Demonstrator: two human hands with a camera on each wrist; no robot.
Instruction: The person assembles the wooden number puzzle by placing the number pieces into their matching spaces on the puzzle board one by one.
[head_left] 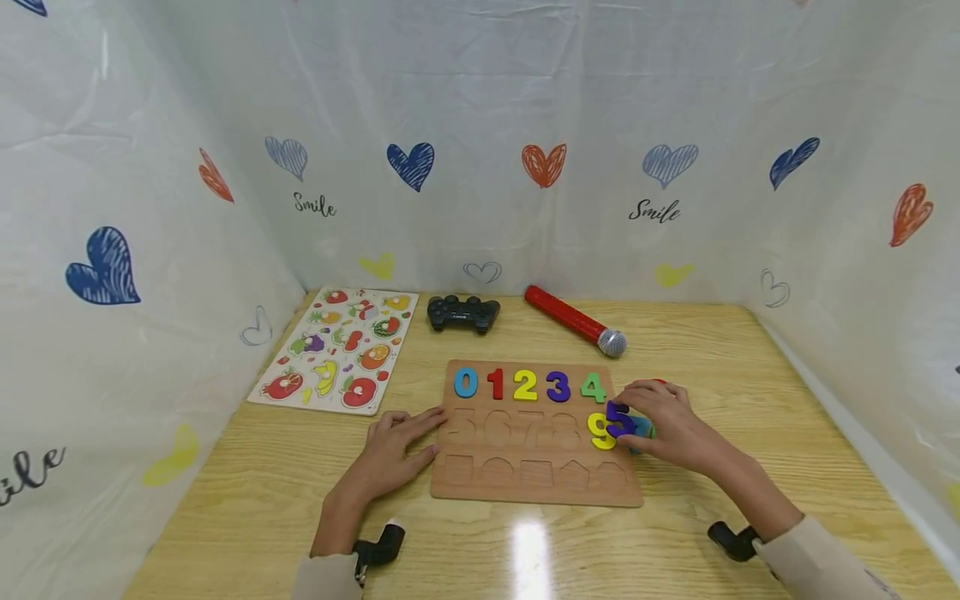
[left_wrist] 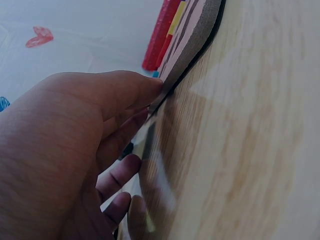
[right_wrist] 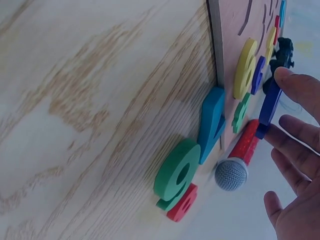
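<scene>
A wooden number board (head_left: pixel 480 481) lies on the table, with numbers 0 to 4 seated in its top row. My right hand (head_left: pixel 667 421) pinches a purple number 5 (head_left: pixel 621 427) between thumb and fingers, above the board's right edge; in the right wrist view the purple 5 (right_wrist: pixel 270 105) stands on edge. Under it a yellow number 9 (head_left: pixel 600 432) rests on the board. My left hand (head_left: pixel 393 454) touches the board's left edge with its thumb and fingertips. In the left wrist view the left hand (left_wrist: pixel 100 125) reaches the board's rim (left_wrist: pixel 192 50).
Beside the board's right edge lie a blue number 7 (right_wrist: pixel 211 122), a green number piece (right_wrist: pixel 176 170) and a red number piece (right_wrist: pixel 184 202). Behind the board are a black game controller (head_left: pixel 463 314) and a red microphone (head_left: pixel 570 317). A fruit puzzle board (head_left: pixel 333 350) sits back left.
</scene>
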